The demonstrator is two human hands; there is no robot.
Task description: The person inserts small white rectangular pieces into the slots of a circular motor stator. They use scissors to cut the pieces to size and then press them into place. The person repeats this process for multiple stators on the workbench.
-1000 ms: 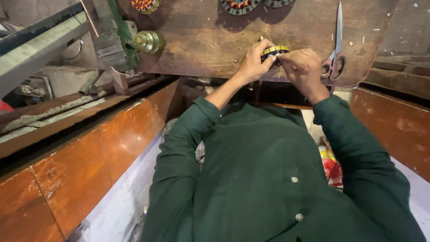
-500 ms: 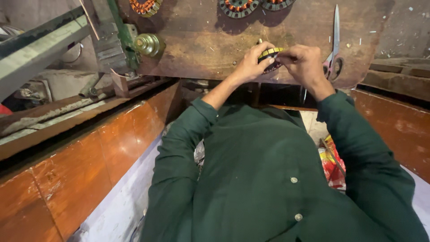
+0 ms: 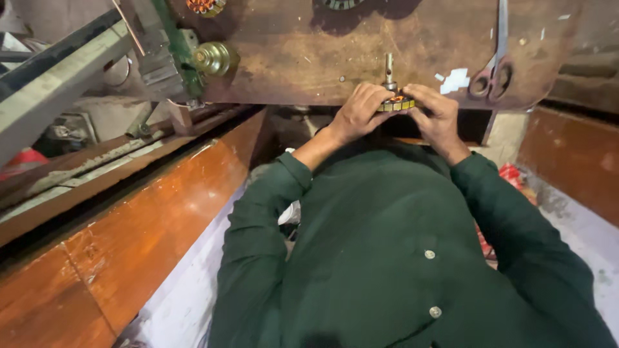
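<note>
Packages, labels, signs, screens: two candidate items.

1. White paper scraps [image 3: 456,78], possibly label or tape remnants: small, irregular, stuck flat on the brown wooden workbench top [image 3: 290,58], just left of the scissors' handles [image 3: 491,78]. A tinier white fleck lies near the bench's upper right corner.

2. Red wrapper or printed packet [image 3: 514,175], partly hidden beside the green sleeve [image 3: 509,212] on the right: crumpled, red with lighter markings; its exact kind cannot be told.

No signs or screens in view.
</note>
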